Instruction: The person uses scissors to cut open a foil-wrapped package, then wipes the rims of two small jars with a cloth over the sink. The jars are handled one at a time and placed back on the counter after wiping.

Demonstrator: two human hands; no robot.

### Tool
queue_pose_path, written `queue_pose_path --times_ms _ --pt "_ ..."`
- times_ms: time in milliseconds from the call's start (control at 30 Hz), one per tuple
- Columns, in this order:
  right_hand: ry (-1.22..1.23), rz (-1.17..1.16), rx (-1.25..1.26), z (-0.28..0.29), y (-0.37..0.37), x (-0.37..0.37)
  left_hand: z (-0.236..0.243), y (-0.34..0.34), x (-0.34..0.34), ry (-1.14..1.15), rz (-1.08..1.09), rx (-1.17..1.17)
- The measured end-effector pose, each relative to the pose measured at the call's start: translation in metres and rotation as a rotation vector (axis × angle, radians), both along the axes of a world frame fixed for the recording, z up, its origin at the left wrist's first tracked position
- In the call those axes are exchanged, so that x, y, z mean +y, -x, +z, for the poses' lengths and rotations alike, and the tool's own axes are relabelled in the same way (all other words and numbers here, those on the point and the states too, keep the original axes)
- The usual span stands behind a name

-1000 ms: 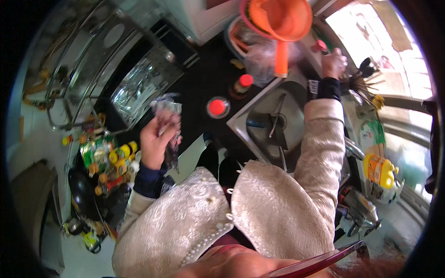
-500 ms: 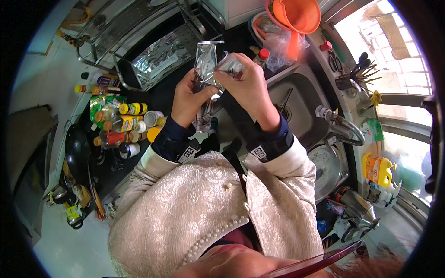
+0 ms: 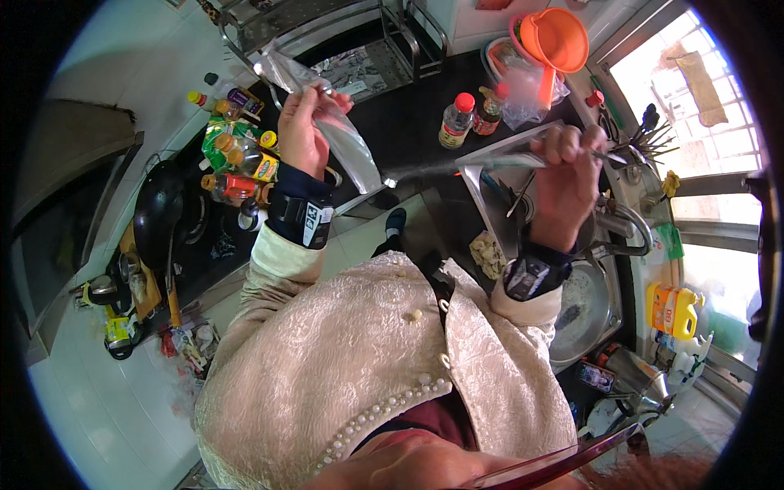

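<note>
Foil pouch (image 3: 331,122), silvery and crinkled, sits in the upper left of the frame, held up in the left hand (image 3: 304,135), whose grip is closed round its middle. From its lower end a thin, glossy strip (image 3: 457,163) stretches rightward to the right hand (image 3: 567,184), near the upper right of centre, whose grip is pinched shut on the strip's far end. We judge the step in hand to be tearing a strip off the pouch, nearly complete; the strip appears joined only at a narrow point, though blur prevents certainty. The next move would call for a steady pouch and a final outward pull.

Below the right hand lies a steel sink (image 3: 592,306) with a curved tap (image 3: 625,224). Two small red-capped bottles (image 3: 456,120) stand on the dark counter (image 3: 392,122) at upper centre. An orange plastic funnel (image 3: 555,37) rests at the top. A cluster of condiment bottles (image 3: 237,163) and a black wok (image 3: 157,212) occupy the left.
</note>
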State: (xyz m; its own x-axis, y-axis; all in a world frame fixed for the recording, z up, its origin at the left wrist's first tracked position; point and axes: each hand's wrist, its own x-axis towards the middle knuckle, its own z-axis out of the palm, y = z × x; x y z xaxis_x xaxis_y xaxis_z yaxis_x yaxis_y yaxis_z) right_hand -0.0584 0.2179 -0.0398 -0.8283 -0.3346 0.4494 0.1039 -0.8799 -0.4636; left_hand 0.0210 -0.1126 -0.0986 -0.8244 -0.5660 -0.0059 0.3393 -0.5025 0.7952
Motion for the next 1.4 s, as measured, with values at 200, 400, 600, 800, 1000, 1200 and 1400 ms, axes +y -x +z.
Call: queue_pose_path --times_ms 200,400,600,800,1000,1200,1400 --pt "-0.379 -0.064 -0.005 -0.008 -0.015 0.014 0.013 -0.017 -0.027 -0.099 -0.151 0.125" --pt "-0.444 0.259 -0.289 -0.052 -0.041 -0.05 0.031 -0.027 -0.006 -0.185 -0.267 0.247" --pt "-0.579 0.776 -0.467 -0.079 -0.084 -0.108 0.036 -0.027 0.018 -0.206 -0.345 0.375" --pt "-0.404 0.968 -0.478 -0.059 -0.097 -0.118 0.03 -0.013 0.021 -0.354 -0.593 0.624" --pt "-0.559 0.722 -0.246 -0.045 -0.082 -0.115 0.028 -0.006 0.014 -0.164 -0.462 0.464" --pt "-1.082 0.229 -0.173 -0.054 -0.062 -0.108 -0.004 -0.023 0.004 -0.448 -0.384 0.166" --pt "-1.321 0.106 0.143 -0.073 -0.059 -0.094 -0.018 -0.015 0.003 0.074 -0.292 -0.076"
